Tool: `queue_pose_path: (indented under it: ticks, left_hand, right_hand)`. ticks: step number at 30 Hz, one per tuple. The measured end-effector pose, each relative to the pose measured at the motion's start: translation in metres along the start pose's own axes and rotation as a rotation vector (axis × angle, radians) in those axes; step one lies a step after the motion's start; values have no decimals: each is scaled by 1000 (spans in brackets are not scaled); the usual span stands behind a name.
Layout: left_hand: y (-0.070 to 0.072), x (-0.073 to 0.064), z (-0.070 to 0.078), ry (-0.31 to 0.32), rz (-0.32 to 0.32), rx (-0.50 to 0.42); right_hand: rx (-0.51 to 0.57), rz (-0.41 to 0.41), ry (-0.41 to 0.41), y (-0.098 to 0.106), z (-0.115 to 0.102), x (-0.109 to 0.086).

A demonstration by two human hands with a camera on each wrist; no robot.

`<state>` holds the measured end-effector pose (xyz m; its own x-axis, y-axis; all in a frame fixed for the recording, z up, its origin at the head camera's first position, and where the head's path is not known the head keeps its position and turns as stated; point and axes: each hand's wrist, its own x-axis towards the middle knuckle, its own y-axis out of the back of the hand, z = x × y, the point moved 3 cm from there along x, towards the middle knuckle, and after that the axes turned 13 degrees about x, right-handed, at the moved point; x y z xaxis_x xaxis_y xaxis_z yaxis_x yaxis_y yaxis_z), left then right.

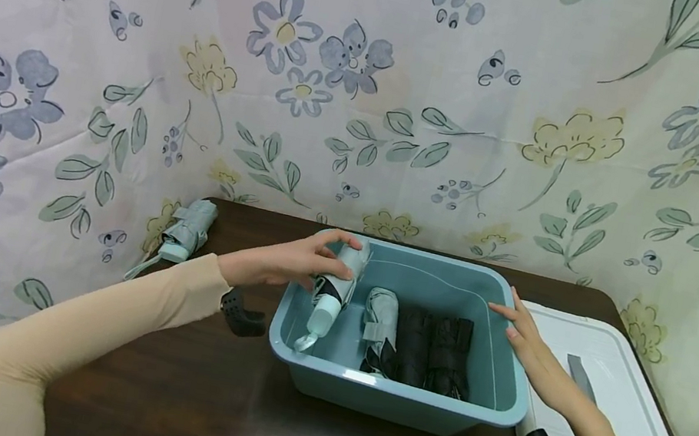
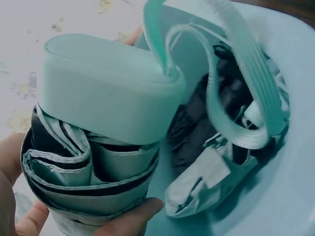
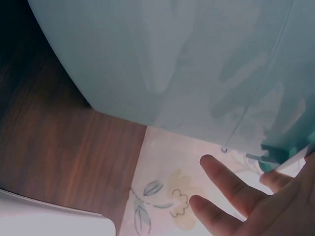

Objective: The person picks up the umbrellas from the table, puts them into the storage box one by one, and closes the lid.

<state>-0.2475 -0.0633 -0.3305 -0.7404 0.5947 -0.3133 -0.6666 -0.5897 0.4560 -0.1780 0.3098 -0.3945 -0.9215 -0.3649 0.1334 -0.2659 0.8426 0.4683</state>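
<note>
My left hand [image 1: 308, 254] grips a folded pale green umbrella [image 1: 326, 310] over the left end of a blue-green plastic bin [image 1: 399, 392]. The umbrella tilts with its handle end [image 2: 110, 88] low and toward me, a strap loop [image 2: 246, 73] hanging from it. Inside the bin lie another pale green folded umbrella [image 1: 382, 317] and two black folded umbrellas, one in the middle [image 1: 413, 342] and one to its right [image 1: 451, 349]. My right hand [image 1: 527, 343] rests at the bin's right rim, its fingers extended along the outside in the right wrist view.
One more pale green folded umbrella [image 1: 189, 229] lies at the back left of the dark wooden table [image 1: 185, 392], its strap trailing. A white lid [image 1: 629, 423] with a grey handle sits right of the bin. Floral cloth [image 1: 372, 167] hangs behind the table.
</note>
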Motion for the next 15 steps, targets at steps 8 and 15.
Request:
queue_pose_path:
  ticks: [8, 15]
  left_hand:
    - [-18, 14, 2, 53, -61, -78]
    - [-25, 24, 3, 96, -78, -114]
  right_hand:
    - [9, -6, 1, 0, -1, -1]
    - [11, -4, 4, 1, -1, -2]
